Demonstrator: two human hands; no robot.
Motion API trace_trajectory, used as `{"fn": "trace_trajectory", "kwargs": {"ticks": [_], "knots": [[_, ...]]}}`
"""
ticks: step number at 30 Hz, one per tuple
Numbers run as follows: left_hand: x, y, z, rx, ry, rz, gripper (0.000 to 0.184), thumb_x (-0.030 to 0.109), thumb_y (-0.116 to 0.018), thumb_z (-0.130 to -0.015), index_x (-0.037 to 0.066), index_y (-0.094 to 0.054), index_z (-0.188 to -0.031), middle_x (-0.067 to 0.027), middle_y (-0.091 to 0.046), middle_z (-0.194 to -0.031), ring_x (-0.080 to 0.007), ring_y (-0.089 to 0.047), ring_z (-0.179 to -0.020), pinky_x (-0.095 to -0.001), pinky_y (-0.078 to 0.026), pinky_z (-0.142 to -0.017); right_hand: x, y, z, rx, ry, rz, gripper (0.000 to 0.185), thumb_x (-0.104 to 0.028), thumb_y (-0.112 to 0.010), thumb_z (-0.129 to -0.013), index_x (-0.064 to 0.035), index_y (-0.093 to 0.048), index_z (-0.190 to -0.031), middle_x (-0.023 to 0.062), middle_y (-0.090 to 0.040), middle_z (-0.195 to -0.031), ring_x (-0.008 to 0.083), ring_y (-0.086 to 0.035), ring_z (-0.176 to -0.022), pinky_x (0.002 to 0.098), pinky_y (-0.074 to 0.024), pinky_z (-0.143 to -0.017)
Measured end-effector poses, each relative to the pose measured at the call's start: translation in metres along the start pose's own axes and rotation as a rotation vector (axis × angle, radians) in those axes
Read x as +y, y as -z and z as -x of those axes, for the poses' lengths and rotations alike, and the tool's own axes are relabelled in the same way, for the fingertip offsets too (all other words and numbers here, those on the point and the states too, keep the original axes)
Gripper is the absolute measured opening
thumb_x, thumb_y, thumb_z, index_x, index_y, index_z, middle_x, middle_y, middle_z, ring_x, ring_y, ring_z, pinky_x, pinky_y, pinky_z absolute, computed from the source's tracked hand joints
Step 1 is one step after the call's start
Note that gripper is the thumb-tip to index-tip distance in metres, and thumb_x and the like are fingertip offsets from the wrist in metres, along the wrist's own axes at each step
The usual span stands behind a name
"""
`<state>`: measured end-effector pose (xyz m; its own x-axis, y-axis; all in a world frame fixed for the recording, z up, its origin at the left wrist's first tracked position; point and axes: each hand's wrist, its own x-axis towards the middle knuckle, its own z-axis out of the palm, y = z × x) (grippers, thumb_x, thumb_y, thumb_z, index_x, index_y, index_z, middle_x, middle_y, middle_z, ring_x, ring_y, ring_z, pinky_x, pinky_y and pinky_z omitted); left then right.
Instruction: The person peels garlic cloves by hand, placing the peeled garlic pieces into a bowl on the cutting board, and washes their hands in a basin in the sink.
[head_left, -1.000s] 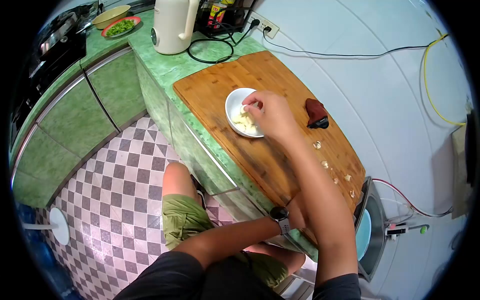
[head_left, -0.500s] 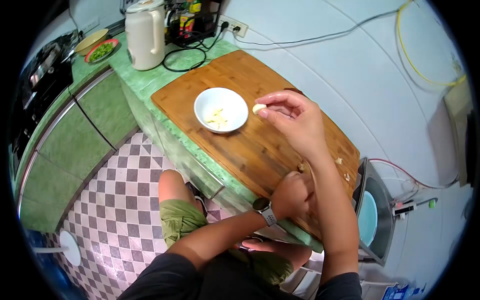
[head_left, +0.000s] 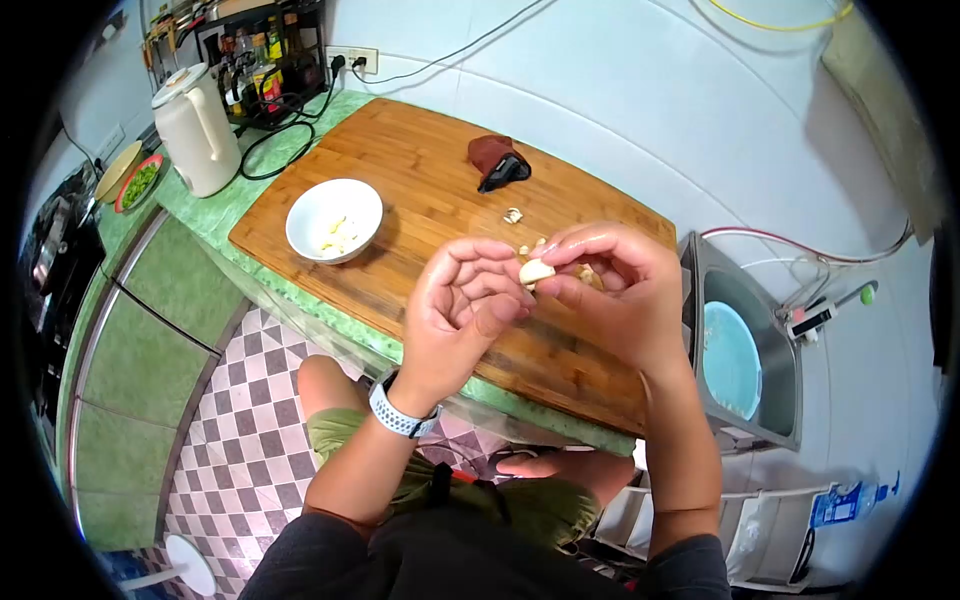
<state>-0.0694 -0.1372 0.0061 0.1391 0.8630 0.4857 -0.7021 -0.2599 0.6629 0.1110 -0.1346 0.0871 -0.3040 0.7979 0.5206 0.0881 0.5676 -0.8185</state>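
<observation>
My right hand (head_left: 625, 290) pinches a pale garlic clove (head_left: 536, 272) between thumb and fingers, above the wooden cutting board (head_left: 430, 150). Close on its left is my left hand (head_left: 465, 310), palm up, with fingers curled and apart and its fingertips near the clove; I see nothing held in it. A white bowl (head_left: 335, 221) with several pale pieces inside stands on the left part of the board. Bits of peel (head_left: 513, 215) lie on the board beyond my hands, some partly hidden by the right hand.
A dark red and black object (head_left: 497, 163) lies at the board's back edge. The cream kettle (head_left: 197, 135) and a plate of chopped greens (head_left: 140, 184) stand to the left on the counter. At the right, a sink (head_left: 780, 385) holds a light blue basin (head_left: 731, 360).
The right hand has moved from over the bowl towards the right with a clove. My left hand has risen from the board's near edge and turned palm up beside it. The view has shifted rightward.
</observation>
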Motion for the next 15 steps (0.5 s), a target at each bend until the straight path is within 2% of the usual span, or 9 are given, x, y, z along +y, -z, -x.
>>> {"fn": "trace_trajectory", "kwargs": {"ticks": [3, 5, 7, 10, 15], "knots": [[0.003, -0.012, 0.001, -0.027, -0.02, -0.039, 0.034, -0.002, -0.07, -0.097, -0.004, -0.054, -0.127, -0.0096, -0.067, -0.111, -0.0116, -0.069, -0.101, -0.0234, -0.056, -0.088, -0.002, 0.006, 0.012, 0.006, 0.107, 0.072, 0.025, 0.008, -0.081, -0.081, 0.0007, -0.073, -0.103, 0.0113, -0.074, -0.106, 0.0178, -0.072, -0.096, 0.0294, -0.0575, -0.086], [0.004, -0.017, 0.002, -0.025, -0.006, -0.164, 0.031, -0.004, -0.07, -0.096, -0.005, -0.057, -0.124, -0.0097, -0.069, -0.111, -0.011, -0.07, -0.1, -0.0223, -0.057, -0.086, -0.005, 0.01, 0.017, 0.042, 0.153, 0.127, 0.025, 0.005, -0.084, -0.079, -0.0028, -0.074, -0.101, 0.0101, -0.075, -0.102, 0.0185, -0.072, -0.092, 0.0286, -0.0573, -0.082], [0.007, -0.021, 0.003, -0.038, 0.005, -0.189, 0.03, -0.005, -0.071, -0.095, -0.006, -0.06, -0.123, -0.0102, -0.07, -0.112, -0.0112, -0.07, -0.101, -0.0225, -0.058, -0.086, -0.011, 0.014, 0.021, 0.048, 0.226, 0.364, 0.024, 0.001, -0.084, -0.079, -0.005, -0.074, -0.1, 0.0092, -0.076, -0.099, 0.0198, -0.073, -0.089, 0.0295, -0.0571, -0.076], [0.011, -0.026, 0.004, -0.037, -0.019, -0.283, 0.029, -0.006, -0.072, -0.093, -0.006, -0.063, -0.121, -0.0106, -0.07, -0.113, -0.0117, -0.07, -0.101, -0.023, -0.059, -0.086, -0.017, 0.011, 0.026, 0.093, 0.311, 0.504, 0.021, -0.003, -0.083, -0.081, -0.0078, -0.074, -0.099, 0.0094, -0.076, -0.096, 0.024, -0.074, -0.086, 0.0322, -0.0573, -0.073], [0.017, -0.028, 0.004, -0.009, -0.094, -0.412, 0.028, -0.008, -0.075, -0.09, -0.007, -0.067, -0.117, -0.0114, -0.069, -0.113, -0.0136, -0.071, -0.101, -0.0246, -0.06, -0.087, -0.027, 0.003, 0.033, 0.144, 0.367, 0.673, 0.018, -0.006, -0.08, -0.084, -0.0094, -0.075, -0.1, 0.0104, -0.075, -0.097, 0.0283, -0.074, -0.086, 0.035, -0.0582, -0.074]]}}
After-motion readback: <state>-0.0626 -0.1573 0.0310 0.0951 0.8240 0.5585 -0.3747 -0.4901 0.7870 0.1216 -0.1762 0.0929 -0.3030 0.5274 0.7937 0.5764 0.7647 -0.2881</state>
